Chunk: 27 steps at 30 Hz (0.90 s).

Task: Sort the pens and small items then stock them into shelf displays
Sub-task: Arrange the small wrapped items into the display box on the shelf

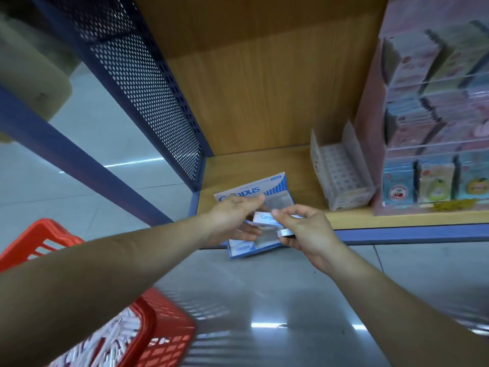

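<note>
While left hand (pixel 232 221) and right hand (pixel 304 229) each grip small Campus boxes (pixel 264 218), one display carton (pixel 276 187) lies beneath.

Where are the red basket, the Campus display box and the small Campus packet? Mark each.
red basket (pixel 180 332), head view, its outer wall.
Campus display box (pixel 275 185), head view, header card.
small Campus packet (pixel 264 218), head view, top face.
</note>
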### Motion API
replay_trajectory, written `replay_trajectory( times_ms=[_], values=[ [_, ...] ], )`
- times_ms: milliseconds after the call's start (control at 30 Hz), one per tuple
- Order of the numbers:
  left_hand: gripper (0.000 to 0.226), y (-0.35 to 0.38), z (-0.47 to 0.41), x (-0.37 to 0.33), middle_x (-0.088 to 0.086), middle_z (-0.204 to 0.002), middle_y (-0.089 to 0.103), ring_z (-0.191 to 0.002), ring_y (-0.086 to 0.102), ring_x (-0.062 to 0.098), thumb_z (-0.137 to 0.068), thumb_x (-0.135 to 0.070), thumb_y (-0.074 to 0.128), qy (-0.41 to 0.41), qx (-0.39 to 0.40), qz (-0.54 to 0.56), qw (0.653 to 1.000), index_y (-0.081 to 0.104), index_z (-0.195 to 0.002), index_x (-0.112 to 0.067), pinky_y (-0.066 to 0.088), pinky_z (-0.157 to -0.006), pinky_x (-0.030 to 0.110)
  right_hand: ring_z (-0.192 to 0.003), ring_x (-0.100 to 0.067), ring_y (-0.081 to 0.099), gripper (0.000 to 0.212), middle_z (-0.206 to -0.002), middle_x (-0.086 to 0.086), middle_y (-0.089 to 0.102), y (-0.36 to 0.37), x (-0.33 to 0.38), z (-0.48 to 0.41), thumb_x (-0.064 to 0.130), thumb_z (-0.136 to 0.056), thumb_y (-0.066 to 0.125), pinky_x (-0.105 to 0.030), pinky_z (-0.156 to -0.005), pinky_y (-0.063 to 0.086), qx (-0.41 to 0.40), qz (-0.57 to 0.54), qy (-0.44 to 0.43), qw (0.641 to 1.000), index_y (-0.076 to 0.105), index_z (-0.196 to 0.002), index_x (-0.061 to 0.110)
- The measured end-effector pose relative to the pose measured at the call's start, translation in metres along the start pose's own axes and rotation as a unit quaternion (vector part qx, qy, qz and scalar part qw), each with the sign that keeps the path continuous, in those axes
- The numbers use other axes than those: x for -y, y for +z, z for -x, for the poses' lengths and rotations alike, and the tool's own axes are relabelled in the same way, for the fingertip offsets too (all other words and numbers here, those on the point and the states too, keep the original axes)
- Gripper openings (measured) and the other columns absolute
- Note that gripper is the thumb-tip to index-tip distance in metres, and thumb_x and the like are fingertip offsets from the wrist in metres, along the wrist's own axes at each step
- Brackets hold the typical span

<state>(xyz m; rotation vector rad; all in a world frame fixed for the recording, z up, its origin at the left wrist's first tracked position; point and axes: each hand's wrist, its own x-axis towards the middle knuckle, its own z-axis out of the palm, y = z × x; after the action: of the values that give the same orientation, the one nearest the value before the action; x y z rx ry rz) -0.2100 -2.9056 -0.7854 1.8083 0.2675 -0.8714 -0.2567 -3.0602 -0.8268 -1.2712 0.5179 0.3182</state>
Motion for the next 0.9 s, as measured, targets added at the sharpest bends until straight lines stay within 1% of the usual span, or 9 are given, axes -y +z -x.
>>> replay_trajectory(
  times_ms=[67,200,300,433,500,600,700,800,900],
  values=[
    [0.024,-0.005,0.01,-0.006,0.003,-0.094,0.064,-0.07,0.067,0.017,-0.089,-0.027,0.064,0.022,0.028,-0.025,0.999,0.069,-0.104,-0.009,0.059,-0.074,0.029,-0.061,-0.018,0.056,0.02,-0.085,-0.003,0.062,0.01,0.003,0.002,0.023,-0.08,0.078,-0.023,-0.053,0.052,0.016,0.003,-0.015,1.0,0.065,-0.085,0.009],
    [0.012,-0.016,0.017,-0.018,0.011,-0.085,0.066,-0.072,0.068,0.016,-0.092,-0.002,0.057,0.049,-0.026,-0.033,0.998,0.068,-0.095,-0.005,0.059,-0.071,0.024,-0.059,-0.013,0.05,0.02,-0.076,0.002,0.058,0.021,0.009,0.007,0.033,-0.081,0.076,-0.02,-0.045,0.044,0.02,0.003,-0.015,1.0,0.067,-0.083,0.015],
    [0.025,-0.009,0.012,-0.03,0.014,-0.091,0.066,-0.077,0.065,0.021,-0.09,0.006,0.046,0.026,-0.113,0.09,0.989,0.066,-0.08,-0.004,0.059,-0.064,0.026,-0.051,-0.011,0.047,0.014,-0.073,0.001,0.057,0.014,0.011,0.005,0.029,-0.085,0.072,-0.017,-0.038,0.034,-0.015,-0.048,0.008,0.999,0.066,-0.082,0.017],
    [0.027,0.026,-0.003,-0.01,0.012,-0.083,0.057,-0.072,0.052,0.025,-0.083,0.001,0.04,-0.014,-0.242,0.266,0.933,0.054,-0.064,-0.011,0.046,-0.058,0.029,-0.048,-0.012,0.047,0.007,-0.077,-0.001,0.058,-0.007,0.011,-0.001,0.019,-0.086,0.071,-0.018,-0.037,0.029,-0.045,0.032,0.015,0.998,0.064,-0.087,0.021],
    [0.022,0.039,-0.015,0.02,0.018,-0.089,0.062,-0.075,0.054,0.027,-0.084,-0.003,0.045,0.003,-0.292,0.158,0.943,0.06,-0.072,-0.012,0.044,-0.064,0.033,-0.041,-0.011,0.046,0.012,-0.073,-0.002,0.057,-0.012,0.009,-0.003,0.013,-0.085,0.068,-0.02,-0.04,0.027,-0.046,0.077,0.016,0.996,0.064,-0.093,0.021],
    [0.021,0.036,-0.024,0.063,0.008,-0.101,0.065,-0.088,0.06,0.03,-0.087,-0.014,0.047,-0.006,-0.357,-0.02,0.934,0.065,-0.086,-0.024,0.048,-0.076,0.033,-0.042,-0.015,0.046,0.008,-0.071,-0.006,0.056,-0.012,0.004,-0.006,0.009,-0.082,0.064,-0.019,-0.041,0.025,-0.043,0.143,0.013,0.989,0.067,-0.085,0.016],
    [0.022,0.025,-0.028,0.084,0.008,-0.109,0.059,-0.078,0.061,0.026,-0.086,-0.022,0.055,-0.006,-0.355,-0.118,0.927,0.067,-0.099,-0.035,0.052,-0.074,0.032,-0.046,-0.019,0.045,0.01,-0.068,-0.008,0.055,-0.01,-0.006,-0.011,0.011,-0.082,0.065,-0.02,-0.041,0.027,-0.035,0.198,0.019,0.979,0.066,-0.074,0.017],
    [0.036,0.012,-0.027,0.091,0.007,-0.117,0.048,-0.088,0.06,0.026,-0.087,-0.028,0.061,-0.008,-0.362,-0.184,0.914,0.059,-0.123,-0.035,0.047,-0.081,0.031,-0.038,-0.019,0.045,0.011,-0.066,-0.007,0.054,-0.003,-0.007,-0.018,0.01,-0.082,0.062,-0.019,-0.04,0.032,-0.027,0.23,0.016,0.973,0.068,-0.085,0.019],
    [0.044,0.001,-0.03,0.095,0.005,-0.117,0.058,-0.095,0.061,0.024,-0.089,-0.024,0.058,0.005,-0.338,-0.212,0.917,0.053,-0.13,-0.036,0.051,-0.084,0.032,-0.034,-0.017,0.044,0.017,-0.065,-0.007,0.057,0.006,-0.004,-0.033,0.012,-0.083,0.061,-0.021,-0.039,0.038,-0.018,0.275,-0.005,0.961,0.068,-0.095,0.022]
  ],
)
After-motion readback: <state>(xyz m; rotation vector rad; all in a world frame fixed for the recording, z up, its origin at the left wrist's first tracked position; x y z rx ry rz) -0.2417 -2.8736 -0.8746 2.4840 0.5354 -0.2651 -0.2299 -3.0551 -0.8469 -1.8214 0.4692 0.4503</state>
